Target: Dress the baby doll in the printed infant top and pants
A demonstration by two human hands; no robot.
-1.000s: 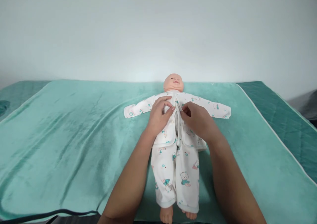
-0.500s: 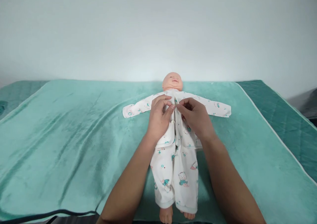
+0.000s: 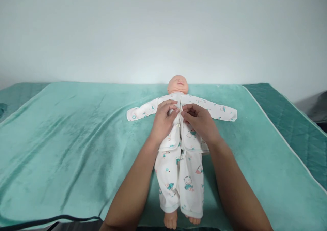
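Note:
A baby doll (image 3: 178,83) lies on its back on a teal blanket (image 3: 76,128), arms spread, dressed in a white printed shirt (image 3: 219,111) and matching trousers (image 3: 187,185). My left hand (image 3: 165,122) pinches the left edge of the shirt front at the doll's chest. My right hand (image 3: 200,121) pinches the right edge opposite it. The fingertips of both hands meet at the shirt's middle seam, near a small white button. The doll's bare feet (image 3: 170,220) stick out at the bottom.
The blanket covers a darker teal quilted mattress (image 3: 288,111) that shows at the right and far left. A plain white wall rises behind. A dark cord (image 3: 38,221) runs along the blanket's near left edge.
Both hands have drawn the two shirt edges closer together at the chest, and the gap in the shirt front has narrowed. The right hand slid slightly left.

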